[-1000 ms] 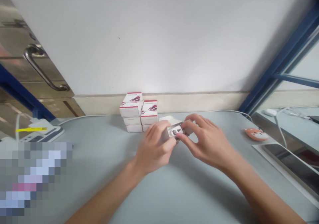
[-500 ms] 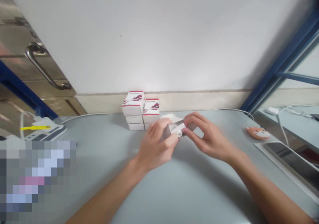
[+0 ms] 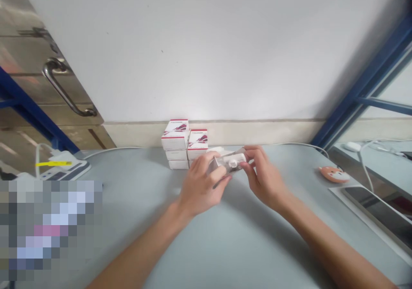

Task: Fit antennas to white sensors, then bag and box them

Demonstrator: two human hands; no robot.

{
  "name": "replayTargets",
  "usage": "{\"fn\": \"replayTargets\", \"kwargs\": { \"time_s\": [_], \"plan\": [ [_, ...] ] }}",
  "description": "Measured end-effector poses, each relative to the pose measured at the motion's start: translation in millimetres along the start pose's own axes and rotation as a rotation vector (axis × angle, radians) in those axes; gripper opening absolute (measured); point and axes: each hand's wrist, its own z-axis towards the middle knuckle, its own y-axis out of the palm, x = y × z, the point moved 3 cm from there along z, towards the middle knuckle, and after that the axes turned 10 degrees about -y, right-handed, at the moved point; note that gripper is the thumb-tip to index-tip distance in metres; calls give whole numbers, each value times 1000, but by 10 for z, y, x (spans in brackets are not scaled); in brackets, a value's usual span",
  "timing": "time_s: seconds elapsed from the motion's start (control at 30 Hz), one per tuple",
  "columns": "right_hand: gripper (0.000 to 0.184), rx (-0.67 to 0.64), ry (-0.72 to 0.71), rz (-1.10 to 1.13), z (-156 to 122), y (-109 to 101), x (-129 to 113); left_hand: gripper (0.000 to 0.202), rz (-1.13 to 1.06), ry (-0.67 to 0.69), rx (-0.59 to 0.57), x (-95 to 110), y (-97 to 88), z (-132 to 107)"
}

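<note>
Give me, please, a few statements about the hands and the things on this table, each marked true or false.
1. The left hand and the right hand both grip one small white box. True.
2. Red-and-white boxes are stacked by the wall, beyond the hands. True.
3. An orange figurine lies left of the hands. False: it lies to their right on the table.
4. The device with the yellow strip sits at the right edge. False: it is at the far left.

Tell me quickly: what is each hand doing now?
Left hand: closed on small white cardboard box.
Right hand: pinching white insert at the box's open end.
</note>
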Motion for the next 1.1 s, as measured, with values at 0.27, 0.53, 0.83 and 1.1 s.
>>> {"fn": "replayTargets", "kwargs": {
  "time_s": [0.27, 0.53, 0.83, 1.1],
  "plan": [
    [23, 278, -55, 107, -54, 91, -45, 25, -3, -26, -3, -24, 24, -1],
    [28, 79, 365, -133, 9, -46, 546, 40, -146, -226, 19, -161, 57, -10],
    [31, -324, 363, -132, -139, 294, 804, 49, -219, -164, 43, -146, 65, 15],
    [31, 88, 221, -166, 31, -75, 629, 49, -215, -115, 73, -128, 86, -12]
  ]
}}
